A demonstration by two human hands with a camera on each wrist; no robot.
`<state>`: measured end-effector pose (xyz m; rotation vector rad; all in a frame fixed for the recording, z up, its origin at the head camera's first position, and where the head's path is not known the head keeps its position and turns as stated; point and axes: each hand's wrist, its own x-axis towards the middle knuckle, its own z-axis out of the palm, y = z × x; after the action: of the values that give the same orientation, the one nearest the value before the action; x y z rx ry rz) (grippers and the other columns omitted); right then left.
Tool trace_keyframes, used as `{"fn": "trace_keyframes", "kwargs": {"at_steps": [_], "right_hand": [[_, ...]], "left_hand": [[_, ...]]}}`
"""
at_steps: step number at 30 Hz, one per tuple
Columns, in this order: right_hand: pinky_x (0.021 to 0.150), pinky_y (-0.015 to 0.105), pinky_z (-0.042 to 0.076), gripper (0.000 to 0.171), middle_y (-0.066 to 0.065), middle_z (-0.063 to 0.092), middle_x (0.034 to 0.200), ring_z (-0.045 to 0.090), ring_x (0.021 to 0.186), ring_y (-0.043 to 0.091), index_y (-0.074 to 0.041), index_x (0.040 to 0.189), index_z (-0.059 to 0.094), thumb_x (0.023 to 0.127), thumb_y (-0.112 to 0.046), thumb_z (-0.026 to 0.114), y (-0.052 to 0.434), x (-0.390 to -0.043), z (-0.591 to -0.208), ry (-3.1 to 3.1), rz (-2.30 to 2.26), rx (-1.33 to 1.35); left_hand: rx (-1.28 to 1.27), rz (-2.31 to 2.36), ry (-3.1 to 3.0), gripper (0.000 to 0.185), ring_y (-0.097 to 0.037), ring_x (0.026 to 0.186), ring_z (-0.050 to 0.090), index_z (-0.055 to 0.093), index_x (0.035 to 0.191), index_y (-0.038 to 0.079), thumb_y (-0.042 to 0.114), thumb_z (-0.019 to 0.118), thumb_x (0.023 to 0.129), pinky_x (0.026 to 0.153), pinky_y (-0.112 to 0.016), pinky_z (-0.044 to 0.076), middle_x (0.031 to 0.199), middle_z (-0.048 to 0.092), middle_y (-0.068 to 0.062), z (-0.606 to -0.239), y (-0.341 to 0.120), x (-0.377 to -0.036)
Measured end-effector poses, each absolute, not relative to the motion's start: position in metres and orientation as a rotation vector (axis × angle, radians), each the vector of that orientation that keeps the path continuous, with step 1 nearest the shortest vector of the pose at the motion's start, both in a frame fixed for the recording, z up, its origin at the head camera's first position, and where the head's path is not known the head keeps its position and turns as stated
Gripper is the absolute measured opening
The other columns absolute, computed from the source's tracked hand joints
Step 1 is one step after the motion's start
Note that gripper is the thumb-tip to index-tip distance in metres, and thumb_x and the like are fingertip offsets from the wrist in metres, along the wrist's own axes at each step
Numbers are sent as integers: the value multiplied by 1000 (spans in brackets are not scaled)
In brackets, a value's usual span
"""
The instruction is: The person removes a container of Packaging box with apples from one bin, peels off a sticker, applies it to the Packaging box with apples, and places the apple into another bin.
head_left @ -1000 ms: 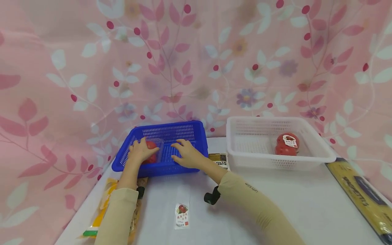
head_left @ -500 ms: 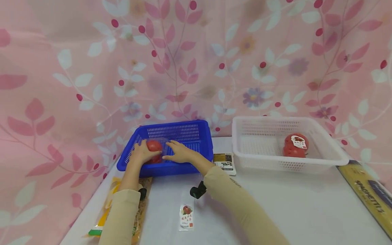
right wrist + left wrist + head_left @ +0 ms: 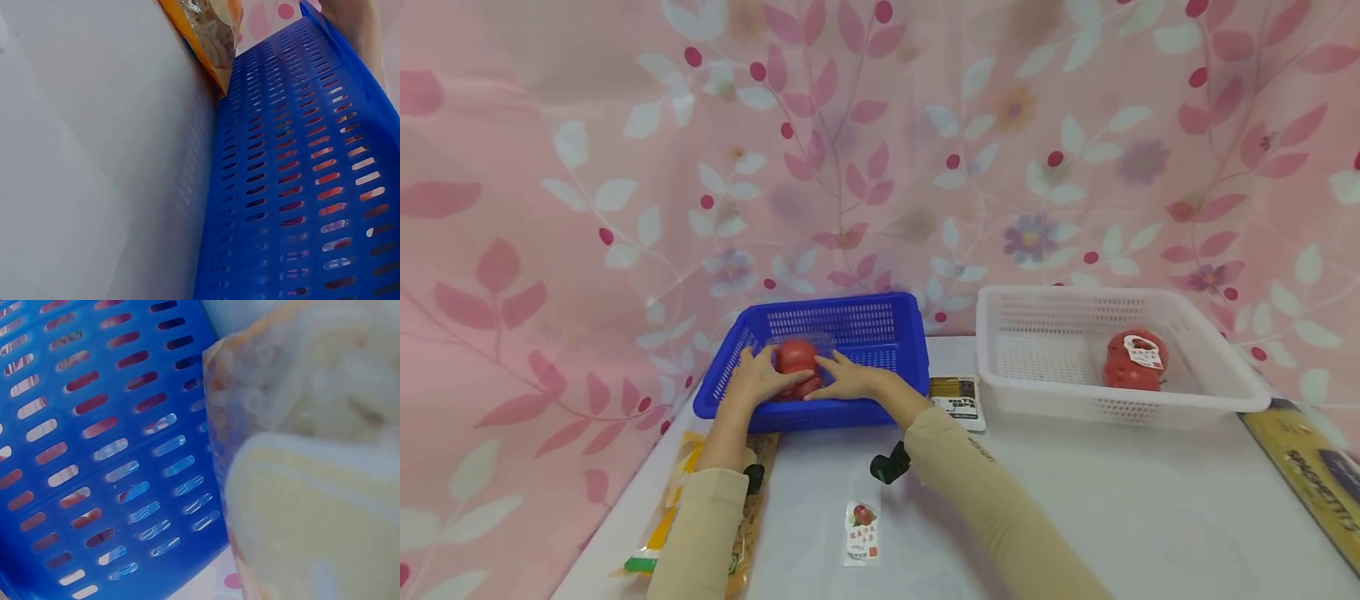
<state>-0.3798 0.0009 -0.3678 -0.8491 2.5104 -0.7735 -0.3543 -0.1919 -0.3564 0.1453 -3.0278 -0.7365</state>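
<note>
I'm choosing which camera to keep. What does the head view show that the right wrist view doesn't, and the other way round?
Head view only: both hands, left hand and right hand, around the red pack, plus the white basket with a second red pack. Right wrist view only: the red through the slots of the blue basket's outer wall, seen close up. Both show the blue basket, the white table and the orange packet.

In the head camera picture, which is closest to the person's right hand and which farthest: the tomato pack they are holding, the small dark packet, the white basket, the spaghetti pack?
From the right hand:
1. Tomato pack, in the blue basket, touched by the hand.
2. Small dark packet, on the table just right of the blue basket.
3. White basket, farther right.
4. Spaghetti pack, at the table's far right edge.
</note>
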Motion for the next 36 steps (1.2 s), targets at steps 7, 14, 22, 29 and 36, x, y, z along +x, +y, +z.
{"fn": "trace_keyframes", "kwargs": {"at_steps": [7, 14, 22, 29, 36], "right_hand": [[105, 53, 19, 82, 14, -2, 152, 5, 138, 33, -18, 148, 15, 85, -45, 60, 4, -385, -369, 2503, -834, -885], [102, 50, 29, 78, 16, 1, 152, 21, 134, 37, -17, 146, 23, 83, -36, 65, 4, -389, -375, 2637, -736, -896], [101, 48, 31, 79, 16, 11, 151, 23, 133, 36, -15, 145, 26, 81, -26, 70, 5, -393, -371, 2657, -755, -943], [101, 48, 32, 80, 21, 14, 149, 22, 134, 36, -12, 144, 28, 78, -21, 73, 5, -395, -371, 2666, -786, -949], [100, 49, 33, 80, 19, 19, 148, 24, 133, 36, -16, 142, 31, 76, -26, 75, 3, -395, -372, 2722, -781, -912]], "left_hand": [[-5, -739, -3075, 104, -55, 123, 22, 27, 141, 1, 68, 61, 70, 89, -70, 28, 139, 22, -34, -358, -192, -358], [-252, -893, -3039, 94, -51, 129, 15, 37, 138, 4, 56, 72, 68, 94, -66, 26, 144, 18, -31, -367, -194, -360], [-463, -955, -3079, 87, -52, 129, 15, 35, 140, 9, 37, 78, 70, 94, -64, 28, 150, 2, -24, -365, -191, -366], [-507, -916, -3095, 87, -51, 130, 16, 33, 141, 8, 29, 79, 71, 93, -63, 31, 149, 8, -24, -363, -187, -368], [-549, -832, -3031, 84, -51, 128, 19, 39, 138, 9, 33, 79, 69, 92, -64, 32, 146, 17, -26, -361, -186, -367]]}}
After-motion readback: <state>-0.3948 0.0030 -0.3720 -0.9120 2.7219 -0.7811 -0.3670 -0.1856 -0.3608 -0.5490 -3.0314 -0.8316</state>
